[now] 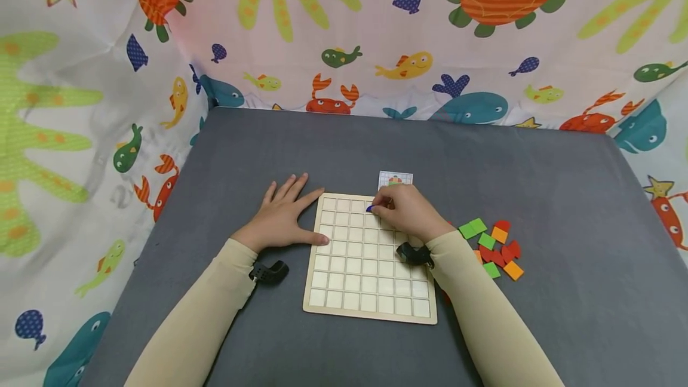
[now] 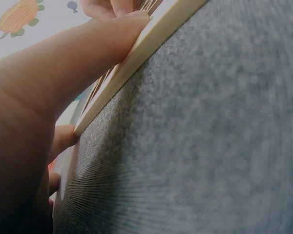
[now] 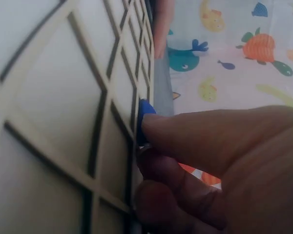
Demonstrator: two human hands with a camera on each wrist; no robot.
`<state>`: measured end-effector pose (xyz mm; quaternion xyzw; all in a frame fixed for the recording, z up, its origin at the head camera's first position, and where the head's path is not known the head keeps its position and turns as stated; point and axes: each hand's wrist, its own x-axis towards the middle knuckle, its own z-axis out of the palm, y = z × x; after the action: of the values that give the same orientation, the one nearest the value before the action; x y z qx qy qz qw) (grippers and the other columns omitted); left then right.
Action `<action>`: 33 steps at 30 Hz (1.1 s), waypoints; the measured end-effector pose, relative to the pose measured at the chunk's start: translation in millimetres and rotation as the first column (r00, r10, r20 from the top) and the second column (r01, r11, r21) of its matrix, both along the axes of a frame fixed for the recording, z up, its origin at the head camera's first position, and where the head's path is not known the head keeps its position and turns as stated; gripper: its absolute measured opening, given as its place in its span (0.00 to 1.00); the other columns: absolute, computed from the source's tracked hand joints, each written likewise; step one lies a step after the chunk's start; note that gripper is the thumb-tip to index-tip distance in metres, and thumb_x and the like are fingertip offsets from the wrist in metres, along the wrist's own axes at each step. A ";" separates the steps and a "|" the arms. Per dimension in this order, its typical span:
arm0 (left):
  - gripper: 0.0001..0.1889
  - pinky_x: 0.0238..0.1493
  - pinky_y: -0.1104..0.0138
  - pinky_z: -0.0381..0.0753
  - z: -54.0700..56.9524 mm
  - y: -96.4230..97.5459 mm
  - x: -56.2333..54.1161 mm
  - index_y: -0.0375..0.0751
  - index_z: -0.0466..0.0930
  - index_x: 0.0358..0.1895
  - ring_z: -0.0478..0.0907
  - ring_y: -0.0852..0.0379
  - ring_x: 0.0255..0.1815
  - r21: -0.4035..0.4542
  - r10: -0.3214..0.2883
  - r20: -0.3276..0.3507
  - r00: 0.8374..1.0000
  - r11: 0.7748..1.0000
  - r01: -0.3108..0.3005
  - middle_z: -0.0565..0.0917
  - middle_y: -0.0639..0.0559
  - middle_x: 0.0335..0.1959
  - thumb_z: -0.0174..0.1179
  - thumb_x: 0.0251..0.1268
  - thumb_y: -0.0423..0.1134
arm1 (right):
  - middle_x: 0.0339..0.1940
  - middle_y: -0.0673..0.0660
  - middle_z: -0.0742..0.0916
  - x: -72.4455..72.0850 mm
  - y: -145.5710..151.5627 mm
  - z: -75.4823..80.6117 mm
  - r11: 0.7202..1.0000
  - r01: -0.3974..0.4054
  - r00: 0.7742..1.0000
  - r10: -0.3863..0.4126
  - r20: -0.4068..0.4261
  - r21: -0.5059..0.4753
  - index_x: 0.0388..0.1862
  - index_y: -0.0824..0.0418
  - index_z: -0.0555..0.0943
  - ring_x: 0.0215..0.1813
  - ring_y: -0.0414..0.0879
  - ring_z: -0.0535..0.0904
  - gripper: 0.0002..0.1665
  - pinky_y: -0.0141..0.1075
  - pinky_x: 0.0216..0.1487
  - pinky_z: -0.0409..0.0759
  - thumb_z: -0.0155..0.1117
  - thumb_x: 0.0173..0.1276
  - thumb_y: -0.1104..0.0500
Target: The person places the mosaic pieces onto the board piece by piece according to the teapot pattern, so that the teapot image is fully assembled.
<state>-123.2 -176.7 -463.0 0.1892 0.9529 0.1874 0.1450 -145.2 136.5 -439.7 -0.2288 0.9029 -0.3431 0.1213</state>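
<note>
A wooden grid board (image 1: pixel 355 249) with rows of square cells lies on the grey table. My right hand (image 1: pixel 400 211) pinches a small blue tile (image 1: pixel 369 208) over the board's top rows; in the right wrist view the blue tile (image 3: pixel 146 109) shows between thumb and fingertips, right at the grid's surface. My left hand (image 1: pixel 282 217) is spread at the board's left side, its thumb on the edge and the index fingertip at the upper left corner. In the left wrist view, that thumb (image 2: pixel 97 46) presses on the rim. Behind the right hand stands a small pattern card (image 1: pixel 396 178), partly hidden.
Right of the board, beside the right forearm, lies a loose pile of green, orange and red tiles (image 1: pixel 500 240), partly covered by the sleeve. Black camera bands sit on both wrists. A curtain (image 1: pixel 365 34) printed with sea animals surrounds the table (image 1: pixel 564 208) at the back and sides.
</note>
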 end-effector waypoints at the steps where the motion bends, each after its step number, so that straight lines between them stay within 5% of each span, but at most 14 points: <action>1: 0.64 0.81 0.37 0.25 -0.3 0.4 -0.1 0.64 0.51 0.86 0.30 0.44 0.89 0.002 -0.001 -0.002 1.000 1.000 0.001 0.39 0.47 0.89 0.62 0.45 0.87 | 0.34 0.47 0.87 0.3 0.5 -0.6 1.000 -0.001 1.000 0.001 -0.005 0.002 0.40 0.52 0.89 0.36 0.42 0.81 0.04 0.41 0.42 0.82 0.70 0.75 0.56; 10: 0.64 0.81 0.38 0.25 1.1 0.7 2.5 0.64 0.52 0.86 0.30 0.45 0.89 0.008 0.006 0.003 1.000 1.000 -0.006 0.40 0.48 0.89 0.65 0.45 0.85 | 0.38 0.47 0.92 4.7 -1.1 -2.5 1.000 -0.008 1.000 0.008 -0.027 0.030 0.42 0.54 0.94 0.41 0.41 0.84 0.06 0.39 0.44 0.84 0.72 0.74 0.57; 17: 0.64 0.81 0.38 0.25 -0.7 0.7 -0.4 0.64 0.52 0.86 0.31 0.45 0.89 0.010 0.004 -0.006 1.000 1.000 -0.004 0.40 0.48 0.89 0.65 0.45 0.85 | 0.45 0.56 0.93 7.9 0.7 -1.0 1.000 0.004 0.999 -0.004 -0.040 0.009 0.48 0.62 0.93 0.48 0.49 0.88 0.10 0.41 0.48 0.87 0.74 0.72 0.59; 26: 0.64 0.81 0.39 0.25 -0.9 -0.8 -2.9 0.65 0.52 0.86 0.31 0.46 0.89 0.013 0.004 -0.007 1.000 1.000 -0.004 0.40 0.48 0.89 0.65 0.44 0.85 | 0.41 0.52 0.92 8.9 3.0 2.6 1.000 0.008 1.000 -0.008 0.004 0.012 0.53 0.61 0.92 0.41 0.42 0.86 0.13 0.39 0.44 0.86 0.73 0.73 0.59; 33: 0.64 0.82 0.39 0.25 -0.7 0.3 -0.9 0.66 0.52 0.86 0.31 0.46 0.89 0.021 0.002 -0.004 1.000 1.000 -0.002 0.40 0.49 0.89 0.66 0.44 0.85 | 0.39 0.51 0.90 15.5 12.5 6.2 0.999 0.000 0.996 0.003 -0.088 0.034 0.54 0.61 0.90 0.41 0.44 0.85 0.13 0.43 0.46 0.85 0.70 0.75 0.59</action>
<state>-124.1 -176.5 -463.7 0.1900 0.9514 0.1971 0.1407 -129.7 149.0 -433.5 -0.2421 0.9129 -0.3174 0.0856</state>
